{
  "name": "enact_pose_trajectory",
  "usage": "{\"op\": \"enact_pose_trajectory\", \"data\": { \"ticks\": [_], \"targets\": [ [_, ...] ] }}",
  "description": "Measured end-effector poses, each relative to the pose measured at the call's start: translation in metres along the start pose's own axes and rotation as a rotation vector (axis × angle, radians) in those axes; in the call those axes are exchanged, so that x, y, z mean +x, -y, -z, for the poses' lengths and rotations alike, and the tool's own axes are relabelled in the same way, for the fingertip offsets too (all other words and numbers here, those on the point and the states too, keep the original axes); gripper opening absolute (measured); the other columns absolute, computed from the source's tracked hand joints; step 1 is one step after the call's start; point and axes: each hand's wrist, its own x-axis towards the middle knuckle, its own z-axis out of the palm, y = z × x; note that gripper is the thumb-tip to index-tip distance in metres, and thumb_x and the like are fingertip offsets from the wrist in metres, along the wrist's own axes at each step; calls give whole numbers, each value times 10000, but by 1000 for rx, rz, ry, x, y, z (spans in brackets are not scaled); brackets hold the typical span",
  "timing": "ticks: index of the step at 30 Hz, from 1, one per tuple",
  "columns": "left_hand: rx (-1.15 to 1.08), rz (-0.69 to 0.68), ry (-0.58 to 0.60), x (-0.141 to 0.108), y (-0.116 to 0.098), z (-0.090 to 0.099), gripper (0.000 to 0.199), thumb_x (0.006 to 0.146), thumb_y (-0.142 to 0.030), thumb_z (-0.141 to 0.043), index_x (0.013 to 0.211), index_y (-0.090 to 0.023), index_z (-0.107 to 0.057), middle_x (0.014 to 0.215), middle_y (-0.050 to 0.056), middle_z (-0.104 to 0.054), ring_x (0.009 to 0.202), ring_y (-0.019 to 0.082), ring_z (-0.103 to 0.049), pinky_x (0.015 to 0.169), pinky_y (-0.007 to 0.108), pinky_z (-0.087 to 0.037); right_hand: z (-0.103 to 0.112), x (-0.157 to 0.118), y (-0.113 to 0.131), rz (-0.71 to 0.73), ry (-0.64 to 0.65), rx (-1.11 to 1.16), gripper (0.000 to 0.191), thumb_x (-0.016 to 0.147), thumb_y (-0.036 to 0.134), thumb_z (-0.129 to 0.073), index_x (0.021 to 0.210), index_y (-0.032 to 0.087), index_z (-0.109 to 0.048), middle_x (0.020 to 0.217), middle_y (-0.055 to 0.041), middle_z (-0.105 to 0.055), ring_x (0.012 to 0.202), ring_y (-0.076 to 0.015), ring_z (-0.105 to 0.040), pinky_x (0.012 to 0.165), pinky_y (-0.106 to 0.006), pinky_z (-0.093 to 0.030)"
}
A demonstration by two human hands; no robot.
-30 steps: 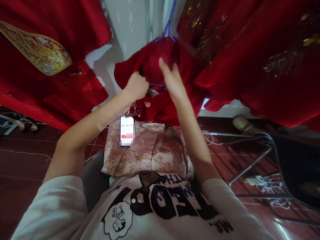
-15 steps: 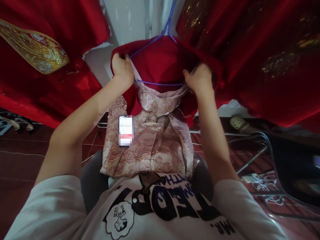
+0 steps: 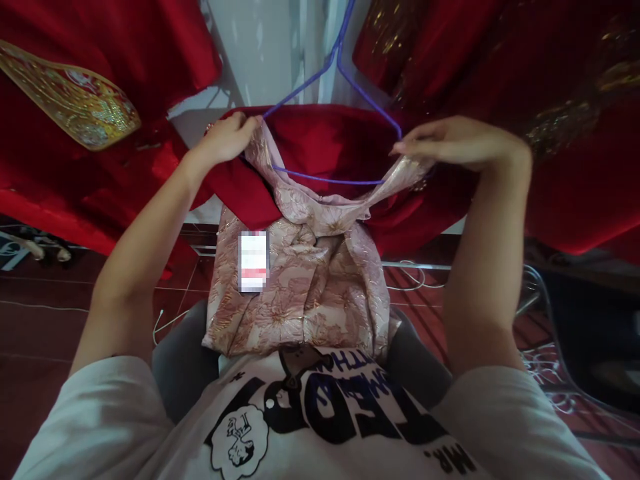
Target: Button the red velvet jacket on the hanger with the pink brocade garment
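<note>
A pink floral brocade garment (image 3: 305, 267) lies over my lap and reaches up to a blue wire hanger (image 3: 330, 120). A red garment (image 3: 320, 140) hangs on that hanger behind it. My left hand (image 3: 227, 137) pinches the pink garment's left shoulder at the hanger's left end. My right hand (image 3: 460, 140) holds the pink garment's right shoulder edge at the hanger's right end, fingers stretched out flat. A phone (image 3: 253, 260) with a lit screen rests on the pink fabric on my lap.
Red embroidered garments hang at the left (image 3: 90, 107) and right (image 3: 525, 100). A metal chair frame (image 3: 545, 300) and cables stand on the dark red tile floor at the right. A white wall (image 3: 270, 47) is behind the hanger.
Both hands spread outward along the hanger, drawing the pink garment's shoulders toward its ends. The red garment has slid down, baring more of the blue hanger.
</note>
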Motion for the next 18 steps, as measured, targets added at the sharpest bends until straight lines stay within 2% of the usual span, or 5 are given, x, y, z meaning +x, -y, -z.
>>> {"op": "enact_pose_trajectory", "data": {
  "ticks": [5, 7, 11, 14, 18],
  "targets": [
    [-666, 209, 327, 2, 23, 18, 851, 1106, -562, 0, 1262, -30, -646, 1290, 200, -711, 1050, 204, -655, 967, 389, -537, -22, 5, -26, 22, -150, 385, 195, 1039, 197, -632, 864, 192, -716, 631, 45, -547, 562, -86, -444, 620, -258, -350],
    [-575, 203, 265, -8, 18, 21, 767, 1124, -551, -82, 1304, -22, -608, 1299, 185, -704, 1010, 189, -658, 934, 379, -554, -33, 6, -26, 65, -311, 354, 174, 1003, 176, -664, 831, 204, -668, 679, 27, -577, 599, -98, -463, 647, -265, -362],
    [-8, 54, -38, -27, -4, 12, 524, 1064, -583, -490, 1329, -149, -615, 1344, 81, -682, 1134, 232, -575, 1084, 427, -438, -46, 3, -18, 180, -489, 70, 66, 983, 219, -667, 922, 231, -647, 1008, -75, -744, 854, -149, -607, 849, -265, -437],
    [305, -31, -107, -34, -21, 4, 498, 1084, -548, -432, 1357, -178, -624, 1398, 73, -662, 1184, 252, -547, 1104, 447, -399, -50, -1, -17, 236, -445, -94, 117, 1036, 194, -521, 1030, 233, -632, 1173, -120, -745, 1039, -192, -647, 991, -299, -440],
    [324, 57, -67, -32, -33, 5, 496, 1125, -365, -324, 1379, -89, -649, 1443, 126, -660, 1287, 288, -578, 1170, 516, -379, -52, -8, -28, 249, -442, -132, 217, 989, 75, -443, 1045, 224, -589, 1317, -166, -696, 1271, -230, -608, 1134, -333, -383]
  ]
}}
